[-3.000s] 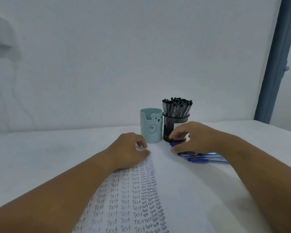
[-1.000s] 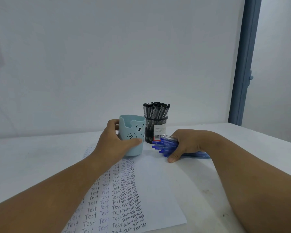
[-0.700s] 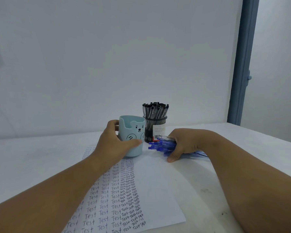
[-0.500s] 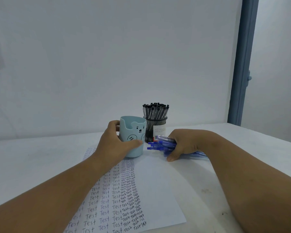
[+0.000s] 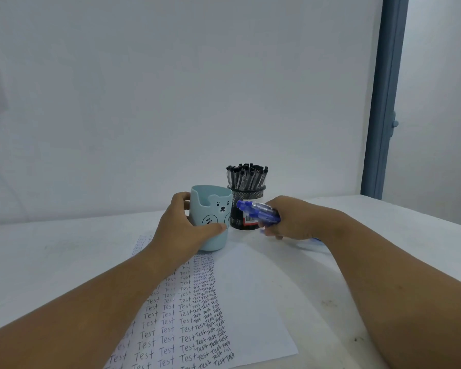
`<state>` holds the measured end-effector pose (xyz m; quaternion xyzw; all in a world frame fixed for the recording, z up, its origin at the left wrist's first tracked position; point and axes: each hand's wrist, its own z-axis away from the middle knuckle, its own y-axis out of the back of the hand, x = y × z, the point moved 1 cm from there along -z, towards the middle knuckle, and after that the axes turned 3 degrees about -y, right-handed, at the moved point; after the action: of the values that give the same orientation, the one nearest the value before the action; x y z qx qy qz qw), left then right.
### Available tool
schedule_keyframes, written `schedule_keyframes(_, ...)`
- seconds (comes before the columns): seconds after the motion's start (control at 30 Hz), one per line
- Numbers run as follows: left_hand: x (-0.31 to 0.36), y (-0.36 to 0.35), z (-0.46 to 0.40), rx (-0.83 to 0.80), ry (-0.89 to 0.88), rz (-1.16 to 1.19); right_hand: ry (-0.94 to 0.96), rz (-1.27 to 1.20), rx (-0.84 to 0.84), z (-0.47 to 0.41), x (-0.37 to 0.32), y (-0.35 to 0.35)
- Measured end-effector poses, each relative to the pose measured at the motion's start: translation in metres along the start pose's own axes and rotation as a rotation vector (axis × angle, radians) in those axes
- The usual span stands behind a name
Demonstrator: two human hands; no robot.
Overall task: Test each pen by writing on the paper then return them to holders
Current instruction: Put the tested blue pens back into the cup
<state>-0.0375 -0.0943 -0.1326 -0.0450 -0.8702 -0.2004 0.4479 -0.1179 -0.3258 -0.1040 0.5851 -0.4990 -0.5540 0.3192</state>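
Many rows of "Test" fill the left half of the paper, column after column, so the writing part looks largely finished, and this is the return leg. Over on the right, the right hand has its grip clenched round a bundle of blue pens, lifted clear of the bench, their blue ends pointing left toward the holders and passing in front of the black mesh holder. That mesh holder is already packed with black-capped pens standing upright, so that batch appears to be home. Now the left hand wraps its grip round the pale blue bear holder, thumb across the front, fingers round the far side, steadying it where it stands on the top edge of the paper, just beside the mesh holder. Nothing shows above the bear holder's rim, so it looks to be the one waiting for the blue bundle. A trace of blue peeks out on the bench under the right wrist; whether that is another pen lying there, I cannot tell. What is left, by my reading: tip the bundle upright, drop it into the bear holder, and gather any straggler behind the wrist.
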Motion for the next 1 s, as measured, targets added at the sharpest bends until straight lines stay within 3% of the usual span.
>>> schedule_keyframes(0.3,-0.001,0.0,0.001,-0.009,-0.003,0.016,0.123,-0.498,0.517,0.001,-0.015,0.02)
schedule_keyframes(0.67,-0.001,0.0,0.0,-0.006,-0.012,0.005,0.093,-0.666,0.887,0.003,-0.013,0.019)
schedule_keyframes(1.0,-0.001,-0.002,0.002,-0.017,-0.013,0.015,0.141,-0.698,0.793,0.003,-0.032,0.004)
